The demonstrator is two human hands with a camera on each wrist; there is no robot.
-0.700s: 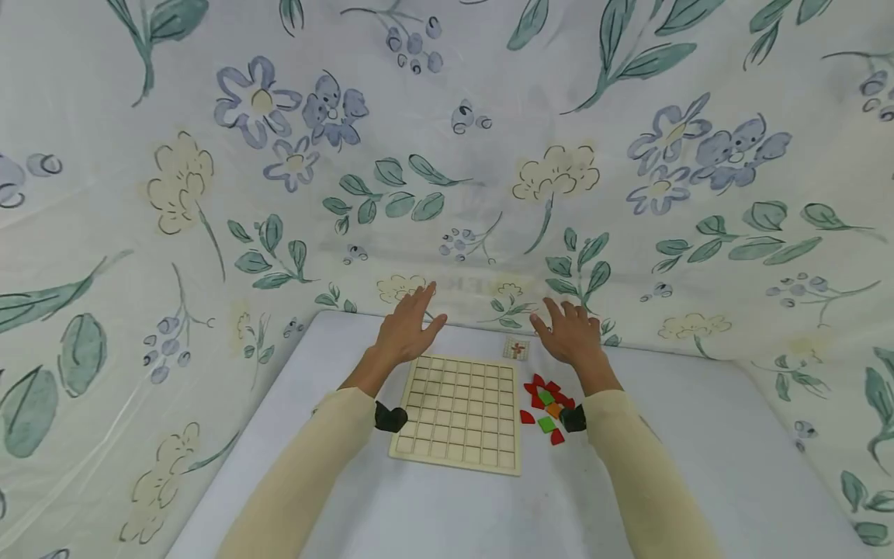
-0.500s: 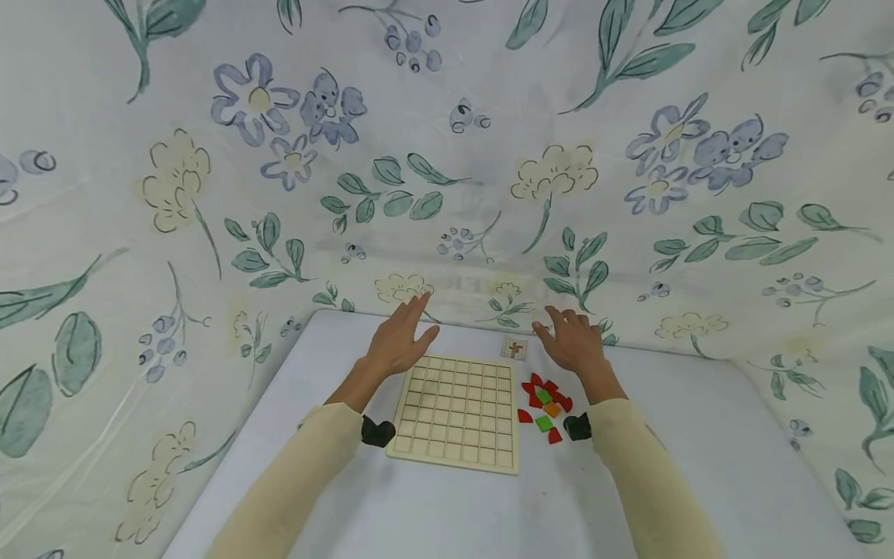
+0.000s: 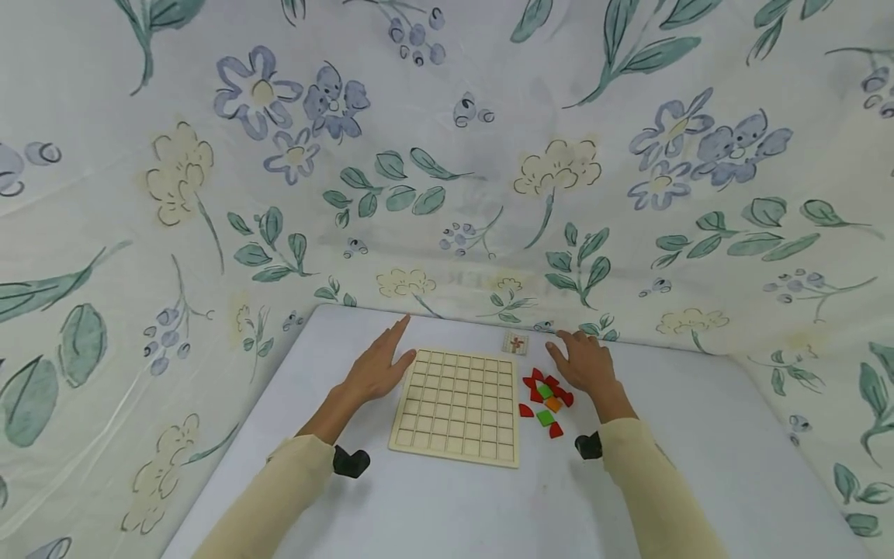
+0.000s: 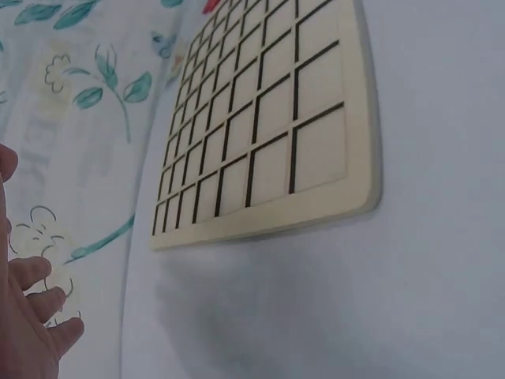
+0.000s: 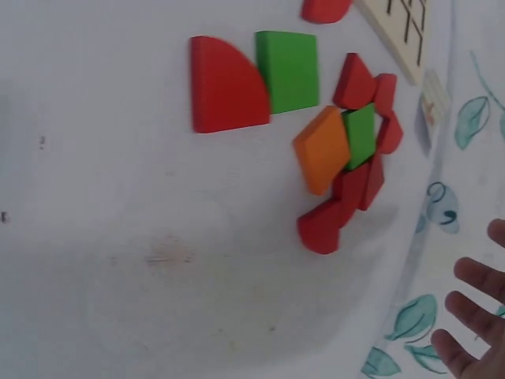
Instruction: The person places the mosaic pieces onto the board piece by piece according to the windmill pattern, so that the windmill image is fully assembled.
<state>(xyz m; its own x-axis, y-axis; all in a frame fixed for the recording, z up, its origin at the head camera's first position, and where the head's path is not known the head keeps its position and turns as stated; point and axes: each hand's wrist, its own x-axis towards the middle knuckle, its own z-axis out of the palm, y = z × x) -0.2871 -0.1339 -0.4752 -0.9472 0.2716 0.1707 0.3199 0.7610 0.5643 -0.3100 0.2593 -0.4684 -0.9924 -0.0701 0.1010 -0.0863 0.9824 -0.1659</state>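
A pale wooden board [image 3: 454, 407] with a grid of square recesses lies on the white table. My left hand [image 3: 377, 369] is just left of its upper left corner, fingers straight, thumb spread, holding nothing. To the right of the board is a loose group of small blocks: red quarter-round pieces [image 5: 229, 87], green squares [image 5: 288, 73] and an orange diamond [image 5: 321, 150]. Right beside them, slightly above, my right hand [image 3: 585, 363] hovers with relaxed, slightly bent fingers and grips nothing. A small card [image 3: 515, 343] with a red pinwheel-like picture lies behind the blocks.
White cloth with a flower print [image 3: 475, 178] hangs behind and around the table [image 3: 447, 512]. The table's back edge runs just beyond both hands. Dark camera mounts [image 3: 351, 461] sit under both wrists.
Both hands have come down and back toward me. The left one has moved left off the board's upper edge, the right one slightly right. The board, blocks and card have stayed put.
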